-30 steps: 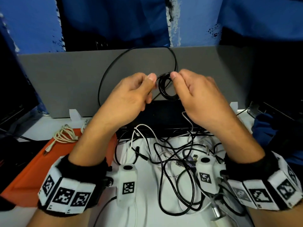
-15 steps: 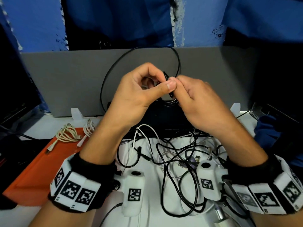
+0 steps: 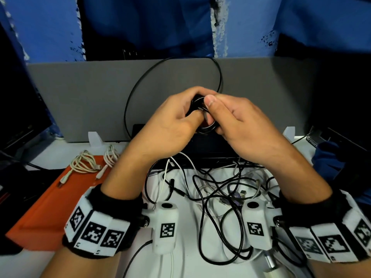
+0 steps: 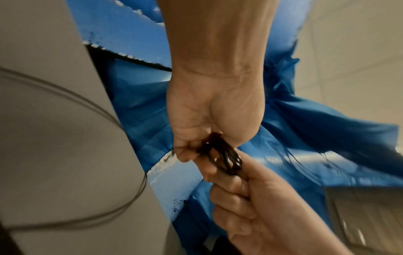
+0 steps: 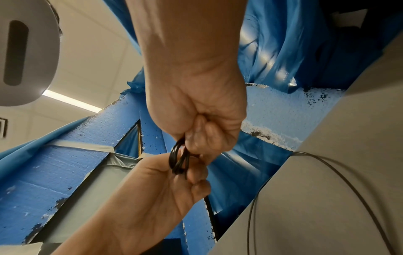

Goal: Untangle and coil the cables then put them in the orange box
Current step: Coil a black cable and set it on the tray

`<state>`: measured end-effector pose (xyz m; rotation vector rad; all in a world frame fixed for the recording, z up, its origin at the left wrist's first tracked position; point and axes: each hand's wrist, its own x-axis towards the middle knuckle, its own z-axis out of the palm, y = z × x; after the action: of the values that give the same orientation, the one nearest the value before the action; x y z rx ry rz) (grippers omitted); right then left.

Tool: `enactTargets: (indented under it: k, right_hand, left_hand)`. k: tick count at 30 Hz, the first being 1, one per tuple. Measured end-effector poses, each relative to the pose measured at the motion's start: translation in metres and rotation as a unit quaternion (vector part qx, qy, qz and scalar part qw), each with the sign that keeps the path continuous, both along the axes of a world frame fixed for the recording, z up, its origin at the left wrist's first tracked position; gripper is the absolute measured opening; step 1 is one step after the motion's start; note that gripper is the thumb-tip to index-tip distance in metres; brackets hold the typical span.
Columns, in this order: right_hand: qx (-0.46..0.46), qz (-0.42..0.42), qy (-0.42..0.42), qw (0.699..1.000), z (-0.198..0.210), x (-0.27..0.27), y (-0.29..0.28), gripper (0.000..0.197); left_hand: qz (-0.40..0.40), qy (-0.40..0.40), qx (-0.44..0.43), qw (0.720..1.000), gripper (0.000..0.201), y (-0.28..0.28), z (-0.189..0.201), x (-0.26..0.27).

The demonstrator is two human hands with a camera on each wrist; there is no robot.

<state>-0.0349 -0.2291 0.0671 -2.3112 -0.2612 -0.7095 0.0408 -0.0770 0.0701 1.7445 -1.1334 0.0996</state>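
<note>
- Fingers [image 3: 208,101], both hands: curled and pinching one small black cable coil [image 3: 206,129] between them, held up above the desk, in front of the grey divider panel [image 3: 80,97].
- Left hand [image 3: 172,125]: thumb and fingertips closed on the left side of the coil; in the left wrist view [image 4: 209,120] the dark loops [image 4: 226,158] emerge from under its fingertips.
- Right hand [image 3: 241,125]: thumb on top of the coil, remaining fingers folded beneath it; in the right wrist view [image 5: 196,112] the loops [image 5: 177,160] sit in its pinch, with the other hand [image 5: 157,189] touching them from below.
- Loose black cable length [image 3: 140,91]: rises from the coil in a wide arc against the divider panel and drops behind the left hand.
- Tangled cables [image 3: 216,189]: black and white, heaped on the white desk [image 3: 184,263] below and between the wrists, apart from the held coil.
- Orange box [image 3: 50,207]: on the desk at the left, beside the left forearm; holds two coiled pale cables [image 3: 84,163] at its far end.
- Black flat device [image 3: 210,145]: on the desk under the hands, against the divider.
- Wrist bands [image 3: 96,231]: black, with white coded marker tiles, one on each wrist; a white camera unit [image 3: 165,225] hangs off each.
- Blue sheeting [image 3: 150,23]: behind the divider.
</note>
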Motion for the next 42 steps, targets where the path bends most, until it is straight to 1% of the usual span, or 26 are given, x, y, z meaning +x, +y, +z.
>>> enactTargets:
  k: [2,4,8,11,13,15,16,17,18,20,22,23,24,26,29,31,35,37,39,42]
  right_hand:
    - [0.011,0.004,0.01,1.0,-0.001,0.001,-0.002,0.043]
    - [0.017,0.007,0.016,1.0,-0.001,0.001,-0.005,0.044]
    - [0.031,0.017,0.014,0.999,0.003,0.0,-0.01,0.046]
    - [0.053,0.041,0.016,0.998,0.005,-0.002,-0.013,0.049]
    - [0.115,0.075,0.048,0.989,0.007,-0.005,-0.015,0.049]
    - [0.227,0.103,0.087,0.965,0.012,-0.008,-0.017,0.048]
    - [0.276,0.102,0.088,0.952,0.014,-0.009,-0.02,0.048]
    - [0.309,0.092,0.078,0.943,0.017,-0.01,-0.024,0.048]
    - [0.321,0.078,0.062,0.942,0.019,-0.011,-0.028,0.046]
    - [0.306,0.056,0.034,0.95,0.022,-0.013,-0.035,0.043]
    - [0.305,0.054,0.031,0.95,0.022,-0.014,-0.038,0.043]
    - [0.313,0.063,0.036,0.947,0.021,-0.013,-0.037,0.043]
    - [0.321,0.075,0.043,0.943,0.02,-0.012,-0.035,0.043]
    - [0.327,0.093,0.057,0.939,0.019,-0.011,-0.032,0.042]
    - [0.313,0.098,0.075,0.942,0.016,-0.009,-0.031,0.043]
    - [0.308,0.093,0.083,0.943,0.015,-0.008,-0.03,0.043]
    - [0.319,0.096,0.084,0.939,0.014,-0.007,-0.029,0.042]
    - [0.314,0.105,0.085,0.94,0.014,-0.006,-0.027,0.041]
    - [0.298,0.113,0.087,0.944,0.013,-0.006,-0.025,0.042]
    - [0.279,0.12,0.089,0.949,0.013,-0.007,-0.025,0.044]
  left_hand:
    - [0.043,-0.049,0.029,0.997,0.029,0.0,0.0,-0.002]
    - [0.059,-0.083,0.05,0.993,0.022,0.001,0.0,-0.004]
    - [0.03,-0.083,0.032,0.996,0.014,0.003,0.004,-0.01]
    - [0.002,-0.082,0.001,0.997,0.021,0.002,0.004,-0.015]
    - [0.005,-0.101,-0.022,0.995,0.027,-0.001,0.004,-0.02]
    - [0.003,-0.107,-0.06,0.992,0.033,-0.003,0.004,-0.023]
    - [0.0,-0.103,-0.083,0.991,0.038,-0.003,0.005,-0.023]
    - [0.004,-0.097,-0.103,0.99,0.043,-0.002,0.005,-0.021]
    - [0.009,-0.086,-0.112,0.99,0.045,-0.001,0.005,-0.018]
    - [-0.004,-0.041,-0.098,0.994,0.036,0.002,0.005,-0.011]
    - [-0.043,0.002,-0.062,0.997,0.021,0.003,0.004,-0.008]
    - [-0.058,0.016,-0.045,0.997,0.018,0.003,0.003,-0.007]
    - [-0.068,0.026,-0.031,0.997,0.02,0.002,0.002,-0.006]
    - [-0.077,0.028,-0.01,0.997,0.024,-0.001,-0.001,-0.005]
    - [-0.082,0.021,0.002,0.996,0.017,-0.003,-0.002,-0.005]
    - [-0.093,0.025,0.004,0.995,0.021,-0.003,-0.004,-0.004]
    - [-0.133,0.049,-0.009,0.99,0.02,-0.003,-0.004,-0.003]
    - [-0.156,0.094,-0.03,0.983,0.023,-0.005,-0.005,-0.004]
    - [-0.193,0.153,-0.053,0.968,0.032,-0.007,-0.006,-0.005]
    - [-0.247,0.231,-0.078,0.938,0.027,-0.008,-0.008,-0.005]
